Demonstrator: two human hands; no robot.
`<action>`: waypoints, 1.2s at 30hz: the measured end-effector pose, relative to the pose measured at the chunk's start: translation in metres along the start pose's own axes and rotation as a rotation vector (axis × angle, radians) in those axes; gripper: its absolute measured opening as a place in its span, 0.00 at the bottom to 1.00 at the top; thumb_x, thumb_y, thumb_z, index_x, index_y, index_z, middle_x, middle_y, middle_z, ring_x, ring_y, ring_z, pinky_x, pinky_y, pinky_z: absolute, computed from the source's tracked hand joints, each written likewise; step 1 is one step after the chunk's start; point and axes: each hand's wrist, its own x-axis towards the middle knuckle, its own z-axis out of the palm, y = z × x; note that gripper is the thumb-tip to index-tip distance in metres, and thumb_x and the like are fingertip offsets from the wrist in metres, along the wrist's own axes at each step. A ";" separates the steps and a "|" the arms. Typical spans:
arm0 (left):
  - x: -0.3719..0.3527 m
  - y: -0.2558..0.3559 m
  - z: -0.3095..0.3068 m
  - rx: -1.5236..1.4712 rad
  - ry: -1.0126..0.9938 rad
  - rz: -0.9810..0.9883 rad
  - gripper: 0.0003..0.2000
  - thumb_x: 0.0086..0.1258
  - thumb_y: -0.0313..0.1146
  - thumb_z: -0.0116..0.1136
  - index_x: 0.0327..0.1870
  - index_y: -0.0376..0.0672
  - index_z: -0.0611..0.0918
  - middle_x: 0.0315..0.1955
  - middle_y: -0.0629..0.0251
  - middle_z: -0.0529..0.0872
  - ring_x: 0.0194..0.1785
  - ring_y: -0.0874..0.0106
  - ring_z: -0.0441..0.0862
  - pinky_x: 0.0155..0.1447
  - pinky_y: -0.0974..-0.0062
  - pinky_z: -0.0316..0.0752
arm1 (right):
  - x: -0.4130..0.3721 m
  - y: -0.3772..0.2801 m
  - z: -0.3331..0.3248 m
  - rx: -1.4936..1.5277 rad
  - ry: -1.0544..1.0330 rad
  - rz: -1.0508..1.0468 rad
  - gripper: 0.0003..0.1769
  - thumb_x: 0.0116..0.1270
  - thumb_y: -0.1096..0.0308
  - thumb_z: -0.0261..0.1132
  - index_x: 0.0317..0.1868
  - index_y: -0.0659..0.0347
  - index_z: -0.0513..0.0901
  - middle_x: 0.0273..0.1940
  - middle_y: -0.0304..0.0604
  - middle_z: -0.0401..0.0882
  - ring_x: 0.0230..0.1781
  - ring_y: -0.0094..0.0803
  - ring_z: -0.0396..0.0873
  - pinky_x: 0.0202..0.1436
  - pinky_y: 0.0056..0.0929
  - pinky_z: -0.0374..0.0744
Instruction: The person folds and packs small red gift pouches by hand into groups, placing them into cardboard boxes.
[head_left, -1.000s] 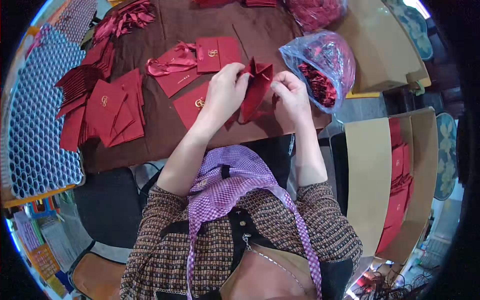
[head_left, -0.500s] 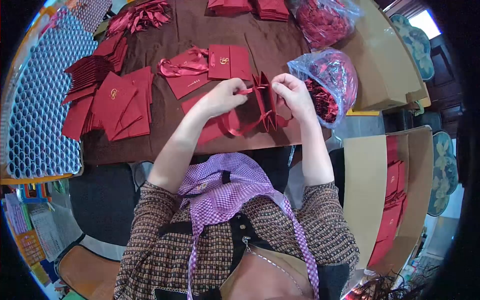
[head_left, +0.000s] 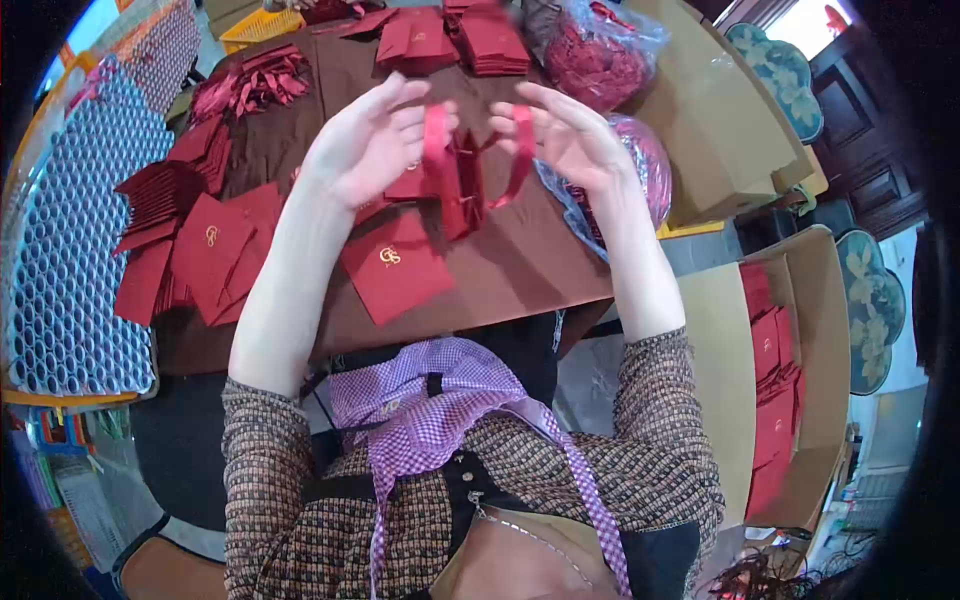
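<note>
The loosely spread fingers of the left hand (head_left: pixel 376 145) and right hand (head_left: pixel 574 143) meet two glossy red ribbon loops (head_left: pixel 435 138) on one open red paper bag (head_left: pixel 463 195) over the brown cloth-covered counter (head_left: pixel 540 262), near one flat gold-monogrammed red paper square (head_left: pixel 400 272).

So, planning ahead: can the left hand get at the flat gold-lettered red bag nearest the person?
Probably yes: the bag lies mostly uncovered near the left hand, though a ribbon handle lies across its fingers.
</note>
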 end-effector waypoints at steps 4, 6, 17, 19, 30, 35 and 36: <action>0.030 -0.001 0.057 0.378 -0.015 0.081 0.27 0.74 0.53 0.45 0.57 0.34 0.71 0.49 0.55 0.80 0.50 0.70 0.76 0.56 0.76 0.67 | 0.029 -0.003 0.043 -0.478 -0.139 -0.080 0.29 0.62 0.72 0.64 0.64 0.63 0.67 0.50 0.47 0.77 0.49 0.34 0.79 0.57 0.35 0.76; 0.039 0.009 0.068 0.670 -0.023 0.036 0.24 0.75 0.52 0.44 0.55 0.37 0.72 0.45 0.61 0.81 0.45 0.75 0.76 0.50 0.76 0.70 | 0.049 -0.008 0.046 -0.611 -0.179 -0.098 0.30 0.57 0.82 0.63 0.62 0.66 0.68 0.46 0.45 0.79 0.46 0.30 0.79 0.54 0.30 0.77; 0.049 0.056 0.000 1.047 -0.218 0.166 0.46 0.53 0.31 0.66 0.73 0.37 0.52 0.65 0.55 0.68 0.67 0.67 0.66 0.70 0.67 0.61 | 0.052 -0.121 0.130 -1.314 -0.530 -0.170 0.33 0.54 0.76 0.60 0.64 0.65 0.70 0.43 0.42 0.79 0.37 0.23 0.77 0.44 0.24 0.77; 0.046 0.039 -0.007 0.753 -0.282 0.092 0.42 0.55 0.32 0.69 0.71 0.38 0.58 0.65 0.54 0.69 0.63 0.63 0.71 0.66 0.66 0.66 | 0.052 -0.126 0.138 -1.447 -0.569 -0.237 0.32 0.53 0.77 0.59 0.63 0.64 0.71 0.45 0.41 0.79 0.39 0.23 0.77 0.47 0.24 0.76; 0.038 -0.004 0.003 0.680 -0.122 0.259 0.30 0.57 0.24 0.64 0.63 0.37 0.69 0.55 0.63 0.79 0.56 0.71 0.77 0.63 0.69 0.69 | 0.069 -0.175 0.136 -1.678 -0.304 -0.489 0.22 0.52 0.80 0.57 0.51 0.67 0.78 0.34 0.39 0.81 0.35 0.21 0.77 0.41 0.21 0.76; 0.036 0.010 0.021 0.439 -0.125 0.451 0.31 0.59 0.22 0.63 0.65 0.37 0.66 0.56 0.61 0.78 0.58 0.70 0.77 0.63 0.68 0.71 | 0.075 -0.203 0.126 -1.328 0.003 -0.633 0.15 0.53 0.79 0.61 0.44 0.67 0.81 0.36 0.40 0.82 0.37 0.24 0.80 0.42 0.20 0.78; 0.040 0.013 0.020 0.420 -0.165 0.484 0.31 0.61 0.20 0.60 0.67 0.34 0.63 0.56 0.59 0.78 0.56 0.71 0.77 0.61 0.71 0.72 | 0.073 -0.209 0.128 -1.275 0.043 -0.608 0.14 0.53 0.79 0.62 0.43 0.66 0.82 0.36 0.39 0.82 0.35 0.23 0.80 0.39 0.19 0.78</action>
